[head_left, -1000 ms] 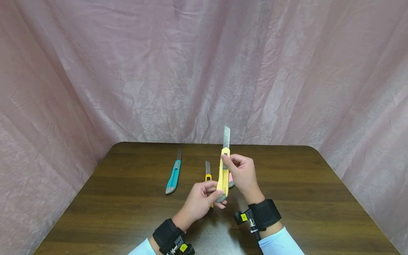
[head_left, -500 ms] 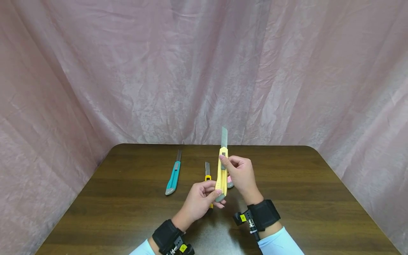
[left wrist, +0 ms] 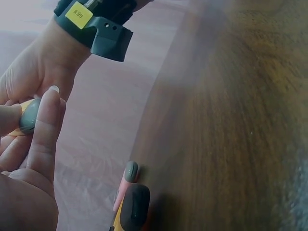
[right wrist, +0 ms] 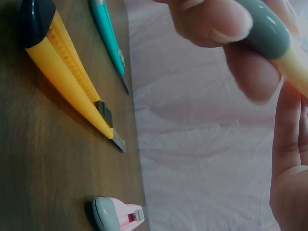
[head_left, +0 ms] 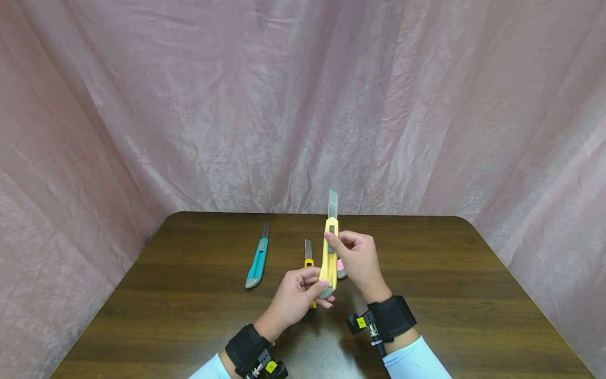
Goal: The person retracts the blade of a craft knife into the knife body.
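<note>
A pale yellow utility knife (head_left: 330, 259) with a grey end cap is held up above the table, its blade (head_left: 333, 203) out and pointing away. My left hand (head_left: 298, 297) pinches its lower end near the cap. Higher up, my right hand (head_left: 357, 260) grips the body, with the thumb on the grey slider. In the right wrist view, the grey end cap (right wrist: 267, 31) sits between the left fingers. Behind the hands on the table lie an orange-yellow utility knife (right wrist: 72, 82), blade out, and a pink one (right wrist: 118, 213), mostly hidden in the head view.
A teal utility knife (head_left: 257, 263) lies left of the hands, blade out and pointing to the back. The brown wooden table (head_left: 189, 316) ends at a rounded far edge. Pink curtains (head_left: 236, 105) hang behind it.
Both hands and the pale yellow knife have shifted slightly left since a second ago. The knife's blade remains extended, and the knives on the table stay where they were.
</note>
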Available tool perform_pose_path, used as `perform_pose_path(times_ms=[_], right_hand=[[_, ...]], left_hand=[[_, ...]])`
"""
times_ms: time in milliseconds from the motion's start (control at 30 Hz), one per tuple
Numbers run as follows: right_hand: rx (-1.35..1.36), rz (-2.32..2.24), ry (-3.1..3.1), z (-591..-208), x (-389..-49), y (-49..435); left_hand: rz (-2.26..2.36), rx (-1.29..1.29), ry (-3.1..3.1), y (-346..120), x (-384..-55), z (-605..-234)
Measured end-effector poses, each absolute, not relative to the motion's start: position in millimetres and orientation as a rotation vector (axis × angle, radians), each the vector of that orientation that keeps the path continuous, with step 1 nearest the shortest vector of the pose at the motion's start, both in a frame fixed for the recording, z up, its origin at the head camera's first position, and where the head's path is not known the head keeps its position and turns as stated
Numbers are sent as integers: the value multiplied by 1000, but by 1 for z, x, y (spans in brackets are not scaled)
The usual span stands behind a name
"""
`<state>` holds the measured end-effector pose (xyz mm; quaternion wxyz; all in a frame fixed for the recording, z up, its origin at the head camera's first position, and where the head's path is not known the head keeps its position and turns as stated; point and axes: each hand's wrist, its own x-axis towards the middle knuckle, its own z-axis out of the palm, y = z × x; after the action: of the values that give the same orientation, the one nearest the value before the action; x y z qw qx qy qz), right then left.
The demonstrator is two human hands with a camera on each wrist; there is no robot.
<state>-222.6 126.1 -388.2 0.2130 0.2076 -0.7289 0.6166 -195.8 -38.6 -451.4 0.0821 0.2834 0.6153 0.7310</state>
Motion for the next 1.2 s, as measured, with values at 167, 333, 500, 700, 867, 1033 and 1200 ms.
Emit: perform_pose_path(times_ms=[167, 333, 500, 700, 867, 1033, 1200], right_hand=[[484, 1741, -2068, -403, -234, 128], [497, 1745, -2076, -407, -235, 127], [555, 1735, -2046, -399, -230, 126], [595, 1717, -2031, -381, -215, 122], [592, 1744, -2022, -389, -220, 122], [538, 1766, -2039, -390, -222, 121], [553, 1747, -2059, -378, -212, 118]], left_hand=[[2193, 843, 1837, -39, -196, -450], [2173, 801, 1830, -41, -195, -447], [2161, 788, 1817, -42, -190, -436], [2150, 795, 1829, -44, -183, -424], [2143, 790, 1841, -46, -183, -424], [2142, 782, 1840, -47, -183, -422], [2142, 780, 1838, -46, -183, -422]])
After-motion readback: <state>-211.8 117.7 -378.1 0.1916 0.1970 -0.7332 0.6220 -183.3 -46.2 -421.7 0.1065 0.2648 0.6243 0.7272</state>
